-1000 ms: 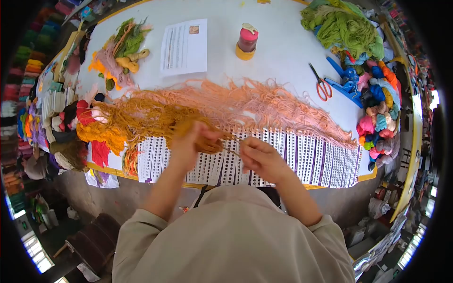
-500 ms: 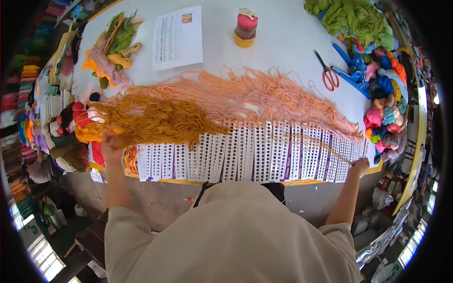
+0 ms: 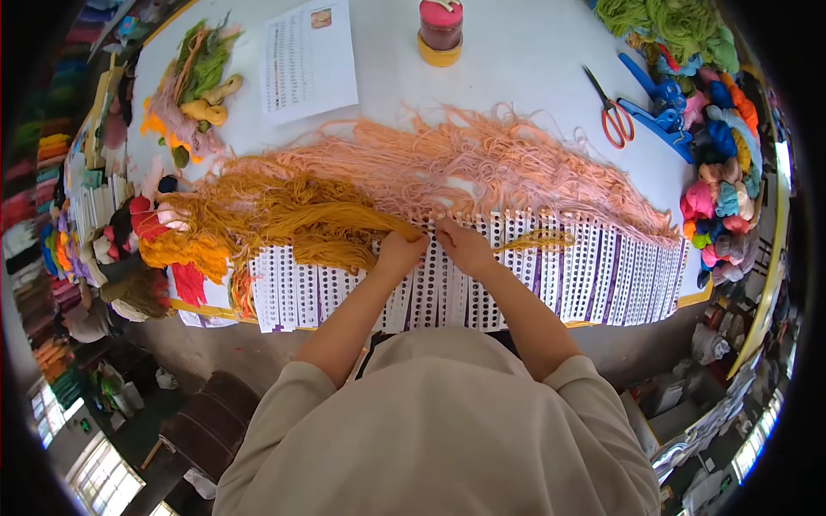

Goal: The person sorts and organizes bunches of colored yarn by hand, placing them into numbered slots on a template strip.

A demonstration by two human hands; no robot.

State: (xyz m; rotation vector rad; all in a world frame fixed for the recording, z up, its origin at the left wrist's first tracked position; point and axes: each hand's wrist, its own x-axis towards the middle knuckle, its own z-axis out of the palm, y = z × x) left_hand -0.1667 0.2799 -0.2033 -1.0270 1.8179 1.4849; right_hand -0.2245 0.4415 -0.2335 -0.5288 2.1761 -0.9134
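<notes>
Ochre yarn [image 3: 331, 221]: sideways, bulk left of hands
Left hand [image 3: 402, 253]: nearer, pinching its end
Right hand [image 3: 467, 247]: hold unclear

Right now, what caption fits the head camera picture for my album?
Left hand holding golden yarn, right hand close beside it, over dotted white strips.

yarn [image 3: 331, 215] on table [image 3: 516, 52] | strips [image 3: 456, 297] before yarn | sheet [image 3: 305, 64] behind, left | scissors [image 3: 618, 123] behind, right

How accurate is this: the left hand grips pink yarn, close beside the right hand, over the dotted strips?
The yarn colour is wrong: in the head view, the left hand grips mustard yarn, close beside the right hand, over the dotted strips.
</notes>
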